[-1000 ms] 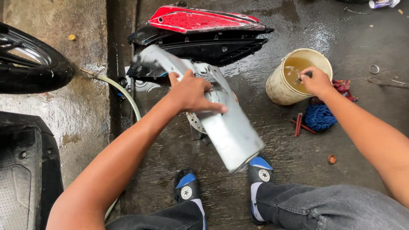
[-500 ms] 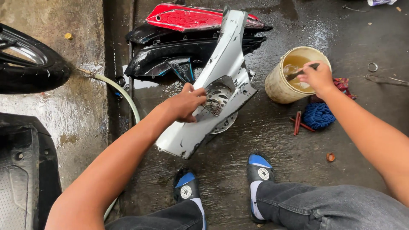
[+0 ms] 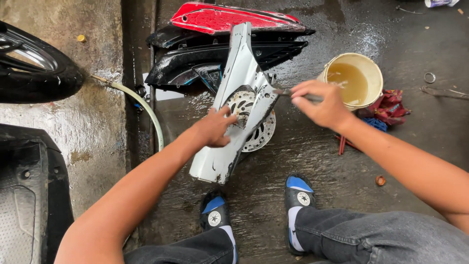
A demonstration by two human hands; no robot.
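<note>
My left hand (image 3: 215, 128) grips the edge of a long grey plastic motorbike panel (image 3: 233, 88), which stands tilted on the wet floor with its inner side toward me. My right hand (image 3: 320, 103) is closed on a small brush (image 3: 286, 92) whose tip touches the panel's right edge. A round metal brake disc (image 3: 259, 134) lies on the floor behind the panel. A cream bucket (image 3: 375, 73) of brownish water stands just right of my right hand.
Black panels (image 3: 195, 66) and a red panel (image 3: 220, 18) lie behind. A pale hose (image 3: 144, 107) runs along the gutter at left. A tyre (image 3: 39, 73) and a black footboard (image 3: 24, 195) sit far left. Rags (image 3: 388, 107) lie by the bucket. My sandalled feet (image 3: 259, 205) stand below.
My left hand flipped the grey panel upright and turned it. My right hand left the bucket and brought the brush over to the panel's edge.
</note>
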